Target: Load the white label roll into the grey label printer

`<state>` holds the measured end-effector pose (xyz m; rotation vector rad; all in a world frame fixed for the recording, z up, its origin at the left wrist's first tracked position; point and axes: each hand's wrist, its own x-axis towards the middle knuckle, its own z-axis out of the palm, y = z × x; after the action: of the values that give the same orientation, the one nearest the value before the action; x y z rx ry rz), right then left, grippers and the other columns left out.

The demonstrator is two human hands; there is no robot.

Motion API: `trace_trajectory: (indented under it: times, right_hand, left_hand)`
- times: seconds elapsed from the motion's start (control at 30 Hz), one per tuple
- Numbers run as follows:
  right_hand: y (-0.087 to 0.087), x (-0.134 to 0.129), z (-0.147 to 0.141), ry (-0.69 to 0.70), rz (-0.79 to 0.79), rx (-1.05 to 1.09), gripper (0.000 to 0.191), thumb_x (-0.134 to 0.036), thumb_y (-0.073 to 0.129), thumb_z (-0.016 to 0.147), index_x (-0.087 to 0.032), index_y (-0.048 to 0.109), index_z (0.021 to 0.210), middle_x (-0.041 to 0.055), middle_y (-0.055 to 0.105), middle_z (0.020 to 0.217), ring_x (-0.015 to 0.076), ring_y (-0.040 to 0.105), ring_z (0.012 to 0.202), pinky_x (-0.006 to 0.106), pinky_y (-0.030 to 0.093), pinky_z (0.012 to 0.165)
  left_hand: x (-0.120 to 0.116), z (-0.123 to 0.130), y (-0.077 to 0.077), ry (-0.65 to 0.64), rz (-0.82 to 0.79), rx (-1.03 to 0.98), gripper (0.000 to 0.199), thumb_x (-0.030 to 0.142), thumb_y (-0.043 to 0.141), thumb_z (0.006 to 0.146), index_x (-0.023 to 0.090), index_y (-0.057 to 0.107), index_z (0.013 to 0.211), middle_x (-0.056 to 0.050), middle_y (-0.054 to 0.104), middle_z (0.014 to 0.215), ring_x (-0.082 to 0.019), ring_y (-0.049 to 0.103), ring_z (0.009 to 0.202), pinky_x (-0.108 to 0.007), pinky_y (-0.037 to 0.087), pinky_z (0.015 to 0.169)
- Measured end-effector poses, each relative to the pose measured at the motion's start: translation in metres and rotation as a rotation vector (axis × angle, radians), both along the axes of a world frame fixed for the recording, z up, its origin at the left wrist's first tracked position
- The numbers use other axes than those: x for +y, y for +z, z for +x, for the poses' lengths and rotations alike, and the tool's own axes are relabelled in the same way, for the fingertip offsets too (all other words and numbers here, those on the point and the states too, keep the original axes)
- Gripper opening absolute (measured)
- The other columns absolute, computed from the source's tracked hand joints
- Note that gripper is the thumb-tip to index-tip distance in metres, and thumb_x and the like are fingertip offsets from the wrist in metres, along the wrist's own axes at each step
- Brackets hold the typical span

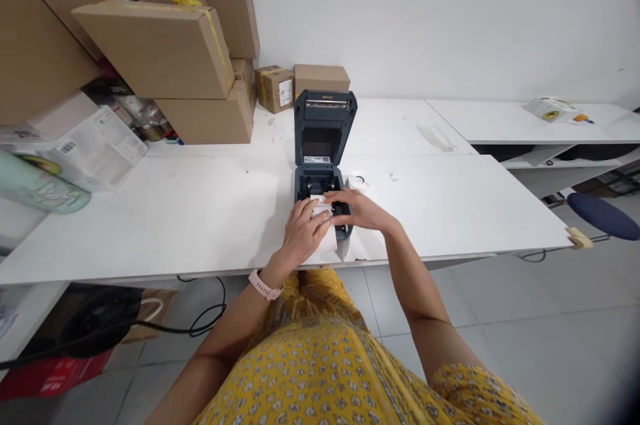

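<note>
A dark blue-grey label printer (299, 179) stands on the white table (200, 211) with its lid (325, 125) raised. White label paper (327, 241) lies across its front and hangs down toward the table edge. Over the left side of that paper, my left hand (300, 231) holds it with fingers stretched forward and the thumb against it. From the right, my right hand (367, 210) grips the paper with curved fingers and thumb inside the printer's opening. A white roll (356, 182) sits just right of the printer, partly behind my right hand.
Cardboard boxes (160, 51) are stacked at the back left, with two smaller ones behind the printer. At far left lie a white box (100, 145) and a light green bottle (45, 185). A blue stool seat (603, 215) stands at right. Black cables (210, 325) hang below the table.
</note>
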<state>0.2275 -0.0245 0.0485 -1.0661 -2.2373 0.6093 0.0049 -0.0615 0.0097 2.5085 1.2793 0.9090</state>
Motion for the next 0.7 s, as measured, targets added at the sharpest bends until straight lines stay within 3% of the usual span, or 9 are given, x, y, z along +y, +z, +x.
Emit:
trace_trajectory:
  times: [0.1,0.17,0.2,0.33,0.43,0.53,0.6,0.7]
  right_hand:
    - [0.030,0.019,0.018,-0.247,0.137,0.201,0.049,-0.063,0.053,0.101,-0.026,0.070,0.128,0.0113,0.074,0.135,0.0303,0.068,0.130,0.054,0.051,0.116]
    - [0.053,0.052,0.028,-0.458,0.282,0.398,0.055,-0.067,0.048,0.102,-0.026,0.065,0.133,0.0112,0.069,0.142,0.0296,0.062,0.137,0.055,0.047,0.119]
    - [0.064,0.073,0.032,-0.501,0.313,0.458,0.059,-0.071,0.046,0.101,-0.027,0.061,0.138,0.0104,0.064,0.148,0.0288,0.058,0.143,0.055,0.046,0.121]
    - [0.099,0.165,0.029,-0.406,0.118,0.469,0.077,-0.080,0.029,0.099,-0.029,0.045,0.154,0.0066,0.040,0.170,0.0257,0.037,0.159,0.050,0.033,0.130]
    - [0.108,0.191,0.012,-0.336,-0.086,0.449,0.091,-0.072,0.004,0.102,-0.011,0.051,0.150,0.0136,0.051,0.161,0.0264,0.050,0.149,0.042,0.039,0.122]
    - [0.100,0.153,-0.008,-0.360,0.011,0.549,0.088,-0.073,0.011,0.103,-0.012,0.068,0.130,0.0081,0.070,0.137,0.0240,0.066,0.131,0.042,0.047,0.116]
    - [0.084,0.101,-0.018,-0.382,0.142,0.620,0.076,-0.075,0.023,0.103,-0.021,0.075,0.116,0.0030,0.076,0.123,0.0240,0.070,0.124,0.046,0.051,0.115]
    - [0.048,0.017,-0.027,-0.376,0.144,0.556,0.054,-0.065,0.038,0.106,-0.027,0.075,0.105,0.0039,0.077,0.116,0.0246,0.071,0.119,0.046,0.053,0.113]
  left_hand:
    - [-0.024,0.004,-0.004,-0.003,0.027,0.032,0.036,0.031,0.061,0.099,0.022,0.071,0.132,-0.016,0.059,0.154,-0.037,0.048,0.149,-0.064,0.034,0.125]
    - [-0.041,0.007,-0.009,-0.039,0.025,0.046,0.043,0.031,0.060,0.099,0.024,0.064,0.141,-0.014,0.061,0.153,-0.035,0.050,0.149,-0.064,0.034,0.126]
    - [-0.048,0.007,-0.011,-0.052,0.024,0.048,0.046,0.032,0.059,0.099,0.025,0.061,0.145,-0.014,0.061,0.153,-0.034,0.051,0.148,-0.064,0.034,0.126]
    - [-0.066,0.005,-0.016,-0.065,0.025,0.037,0.051,0.029,0.056,0.100,0.023,0.055,0.151,-0.014,0.057,0.157,-0.034,0.047,0.152,-0.065,0.035,0.127]
    - [-0.069,0.000,-0.016,-0.077,0.028,0.025,0.043,0.024,0.050,0.103,0.023,0.061,0.144,-0.012,0.063,0.151,-0.030,0.051,0.150,-0.063,0.039,0.126]
    - [-0.072,-0.008,-0.015,-0.095,0.065,-0.039,0.033,0.025,0.048,0.105,0.025,0.071,0.129,-0.009,0.073,0.138,-0.028,0.061,0.141,-0.061,0.043,0.124]
    - [-0.077,-0.013,-0.014,-0.116,0.093,-0.118,0.027,0.027,0.052,0.104,0.026,0.074,0.118,-0.007,0.079,0.127,-0.027,0.067,0.133,-0.060,0.045,0.122]
    - [-0.084,-0.018,-0.012,-0.101,0.122,-0.290,0.021,0.024,0.054,0.102,0.028,0.074,0.104,-0.004,0.083,0.105,-0.023,0.076,0.113,-0.053,0.055,0.112]
